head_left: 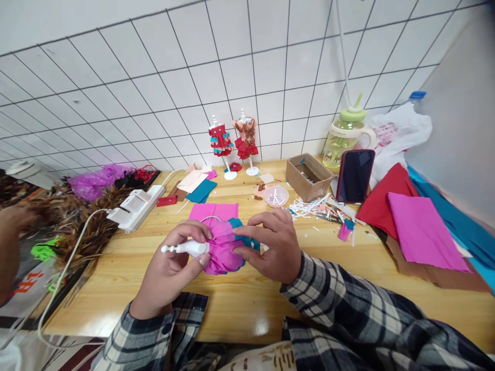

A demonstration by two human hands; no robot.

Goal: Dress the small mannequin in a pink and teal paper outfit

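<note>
A small white mannequin (196,249) lies sideways between my hands, its knobbed top pointing left. Around its body is a gathered pink crepe paper skirt (222,252), with a blue paper layer (251,242) along the right edge. My left hand (174,268) grips the mannequin by its upper body, thumb and fingers at the skirt's top. With fingertips pinched on the pink and blue paper's edge, my right hand (270,242) touches the skirt from the right. A pink paper sheet (216,210) lies just behind it on the table.
Two dressed mini mannequins (220,140) (246,139) stand by the wall. A cardboard box (307,178), a phone (355,175) and a drink bottle (344,136) are behind right. Coloured paper (425,232) lies right; a power strip (141,206) left. Another person's hand (15,226) is at far left.
</note>
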